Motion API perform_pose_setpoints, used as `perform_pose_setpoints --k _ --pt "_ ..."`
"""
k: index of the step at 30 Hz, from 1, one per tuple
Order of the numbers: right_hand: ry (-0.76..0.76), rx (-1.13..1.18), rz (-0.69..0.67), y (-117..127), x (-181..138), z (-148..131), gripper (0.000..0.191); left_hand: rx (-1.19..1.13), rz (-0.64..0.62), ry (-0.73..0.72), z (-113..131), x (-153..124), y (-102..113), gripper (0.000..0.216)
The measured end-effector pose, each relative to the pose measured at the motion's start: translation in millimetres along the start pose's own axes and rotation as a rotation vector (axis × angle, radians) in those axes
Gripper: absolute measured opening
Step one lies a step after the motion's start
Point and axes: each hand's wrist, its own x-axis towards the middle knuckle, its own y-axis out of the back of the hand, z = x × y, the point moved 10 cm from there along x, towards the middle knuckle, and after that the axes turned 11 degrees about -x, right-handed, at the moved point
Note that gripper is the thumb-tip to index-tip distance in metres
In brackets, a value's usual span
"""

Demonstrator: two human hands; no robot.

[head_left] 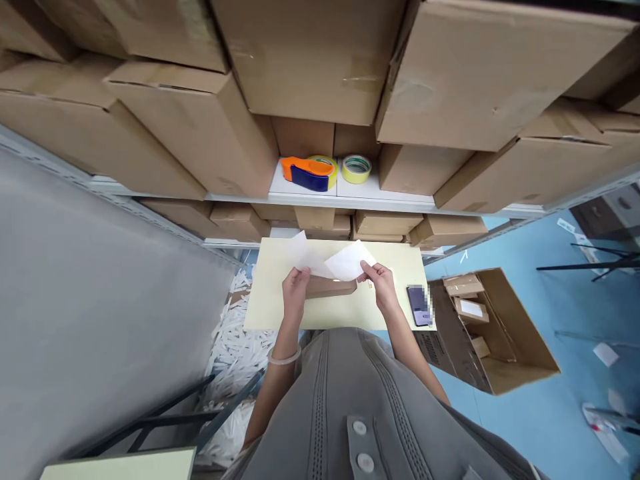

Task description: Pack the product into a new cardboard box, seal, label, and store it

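My left hand point(295, 283) pinches the backing sheet of a white label point(301, 252) at its lower left. My right hand point(380, 280) pinches a white sticker sheet point(350, 260) at its right corner, and the two sheets overlap between the hands. Both hands hover over a small flat brown cardboard box point(330, 287) that lies on the pale yellow table point(280, 313). A bracelet sits on my left wrist.
A phone point(419, 305) lies at the table's right edge. An open carton point(500, 333) with small boxes stands on the blue floor to the right. White paper strips point(235, 347) litter the floor at left. An orange tape dispenser point(307, 173) and a tape roll point(356, 169) rest on the shelf among large cartons.
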Motion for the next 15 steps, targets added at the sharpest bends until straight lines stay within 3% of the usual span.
perform_pose_setpoints --k 5,8,10,12,15 --pt "-0.062 -0.308 -0.278 -44.6 0.6 -4.2 0.052 -0.116 0.083 -0.222 57.9 4.3 14.2 0.038" --pt "0.100 -0.574 -0.109 -38.9 2.8 -41.1 0.046 -0.019 0.060 -0.227 83.3 6.8 9.8 0.031" --pt "0.255 -0.591 -0.081 -47.3 -3.0 -75.9 0.039 0.063 0.043 -0.223 97.7 6.1 6.0 0.030" --pt "0.361 -0.484 -0.260 -74.7 -14.2 -102.2 0.040 0.120 0.045 -0.231 110.2 4.2 3.4 0.031" --pt "0.382 -0.293 -0.521 -113.1 -32.6 -124.7 0.044 0.201 0.084 -0.260 124.3 2.3 2.3 0.032"
